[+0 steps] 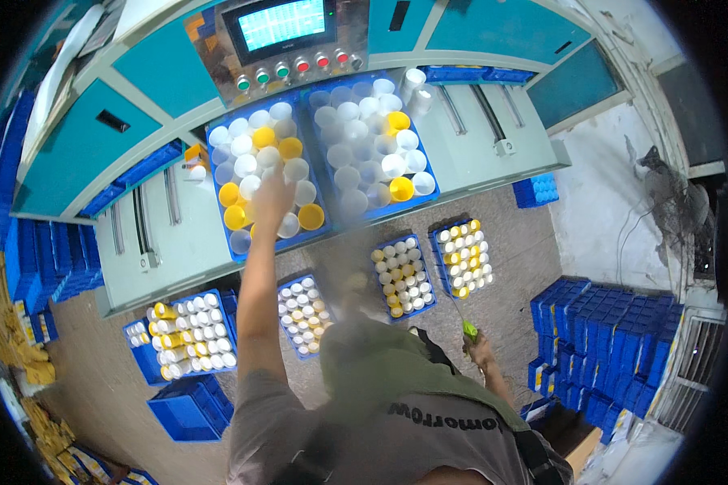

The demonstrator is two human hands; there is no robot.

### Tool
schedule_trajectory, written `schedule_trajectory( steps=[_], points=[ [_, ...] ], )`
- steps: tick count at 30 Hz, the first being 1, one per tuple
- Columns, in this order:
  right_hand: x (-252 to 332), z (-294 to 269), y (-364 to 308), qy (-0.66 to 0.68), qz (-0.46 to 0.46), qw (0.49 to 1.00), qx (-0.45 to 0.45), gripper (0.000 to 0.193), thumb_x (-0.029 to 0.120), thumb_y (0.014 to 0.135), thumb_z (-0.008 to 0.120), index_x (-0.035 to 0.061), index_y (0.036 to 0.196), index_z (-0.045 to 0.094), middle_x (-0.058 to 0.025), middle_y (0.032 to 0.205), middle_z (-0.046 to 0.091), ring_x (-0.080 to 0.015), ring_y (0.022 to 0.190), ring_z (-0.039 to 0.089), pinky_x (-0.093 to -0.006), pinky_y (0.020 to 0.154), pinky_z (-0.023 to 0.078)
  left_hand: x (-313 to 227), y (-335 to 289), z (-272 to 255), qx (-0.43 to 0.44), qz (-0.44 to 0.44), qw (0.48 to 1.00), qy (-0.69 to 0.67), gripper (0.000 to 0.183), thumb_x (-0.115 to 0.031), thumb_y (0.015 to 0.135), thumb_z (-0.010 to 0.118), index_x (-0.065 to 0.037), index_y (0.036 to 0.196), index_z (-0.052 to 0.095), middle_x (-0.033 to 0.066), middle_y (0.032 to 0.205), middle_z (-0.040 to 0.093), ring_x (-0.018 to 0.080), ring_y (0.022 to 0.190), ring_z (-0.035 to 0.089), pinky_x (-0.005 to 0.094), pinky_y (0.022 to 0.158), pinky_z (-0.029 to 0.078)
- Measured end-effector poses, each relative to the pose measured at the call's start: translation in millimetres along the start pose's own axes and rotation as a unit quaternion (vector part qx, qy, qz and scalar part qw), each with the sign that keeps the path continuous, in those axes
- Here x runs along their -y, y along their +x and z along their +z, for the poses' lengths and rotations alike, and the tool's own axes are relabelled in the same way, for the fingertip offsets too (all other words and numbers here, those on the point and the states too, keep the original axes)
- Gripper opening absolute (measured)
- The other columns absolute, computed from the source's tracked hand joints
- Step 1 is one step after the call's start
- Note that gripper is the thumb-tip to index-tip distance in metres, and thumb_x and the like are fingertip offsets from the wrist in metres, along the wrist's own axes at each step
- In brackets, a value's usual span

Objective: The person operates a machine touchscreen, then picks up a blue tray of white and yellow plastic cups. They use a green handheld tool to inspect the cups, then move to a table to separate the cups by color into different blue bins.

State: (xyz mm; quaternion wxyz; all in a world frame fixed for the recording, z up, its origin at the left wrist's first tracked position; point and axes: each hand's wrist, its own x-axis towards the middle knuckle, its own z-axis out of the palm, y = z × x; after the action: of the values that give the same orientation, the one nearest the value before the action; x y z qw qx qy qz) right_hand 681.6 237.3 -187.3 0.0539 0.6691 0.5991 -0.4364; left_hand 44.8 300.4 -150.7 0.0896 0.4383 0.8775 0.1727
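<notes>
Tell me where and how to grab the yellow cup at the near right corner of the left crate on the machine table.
Pinch the rim of the yellow cup, coming from above: its open mouth faces up, so a finger could likely go inside. White cups crowd its far and left sides, so lower down looks cramped.

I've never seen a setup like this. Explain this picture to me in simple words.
No robot here: one person works bare-handed. A wide fisheye camera on their head looks down, so straight edges look bent. Ahead stands a teal machine with a lit screen and red and green buttons. On its pale counter sit two blue crates of white and yellow cups. The left hand reaches over the left crate; whether it grips a cup is unclear. The right hand holds a green-handled tool.
</notes>
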Motion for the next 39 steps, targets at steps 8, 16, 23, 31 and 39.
schedule_trajectory(
  steps=[8,16,23,31,39],
  points=[
    [-65,19,-33,0.126,0.115,0.985,0.033,0.04,0.034,0.103,0.044,0.0027,0.126,0.053,-0.0188,0.103,0.061,-0.0289,0.082,0.062,-0.0379,0.068,0.052,-23,143,-26,-0.068,-0.053,0.991,0.099,0.089,-0.033,0.088,0.064,-0.03,0.156,0.006,0.0175,0.097,0.068,0.0319,0.084,0.069,0.0435,0.065,0.054],
    [-133,58,-46,-0.023,0.056,0.998,0.022,0.053,0.032,0.096,0.057,-0.001,0.134,0.043,-0.0185,0.104,0.061,-0.0272,0.08,0.064,-0.0414,0.078,0.053,-17,157,-6,-0.162,-0.099,0.98,0.067,0.084,-0.019,0.084,0.058,-0.038,0.154,0.015,0.0166,0.08,0.07,0.0338,0.067,0.067,0.0467,0.056,0.049],
    [2,10,-60,-0.084,0.103,0.982,-0.138,0.048,0.029,0.094,0.06,-0.0006,0.128,0.045,-0.0268,0.093,0.067,-0.0434,0.084,0.066,-0.0514,0.071,0.051,-48,114,18,-0.252,-0.019,0.962,-0.099,0.072,-0.02,0.086,0.064,-0.007,0.149,0.03,0.0187,0.086,0.07,0.037,0.078,0.068,0.0437,0.071,0.052],
    [140,-126,57,-0.143,-0.098,0.899,-0.403,0.029,0.007,0.088,0.049,-0.0031,0.115,0.049,-0.0237,0.088,0.066,-0.0375,0.078,0.067,-0.0471,0.064,0.053,-178,-206,184,0.135,0.073,0.969,-0.196,0.028,-0.022,0.083,0.069,-0.003,0.103,0.064,0.0163,0.084,0.067,0.0315,0.076,0.066,0.0434,0.071,0.051],
    [-47,-171,7,0.071,-0.082,0.935,-0.338,0.035,0.012,0.089,0.054,-0.0049,0.118,0.048,-0.026,0.096,0.065,-0.0455,0.089,0.064,-0.0511,0.075,0.051,-192,-369,239,0.406,0.121,0.881,-0.212,0.037,-0.024,0.081,0.069,0.001,0.109,0.065,0.0115,0.091,0.069,0.02,0.082,0.066,0.0361,0.069,0.052]
  ],
)
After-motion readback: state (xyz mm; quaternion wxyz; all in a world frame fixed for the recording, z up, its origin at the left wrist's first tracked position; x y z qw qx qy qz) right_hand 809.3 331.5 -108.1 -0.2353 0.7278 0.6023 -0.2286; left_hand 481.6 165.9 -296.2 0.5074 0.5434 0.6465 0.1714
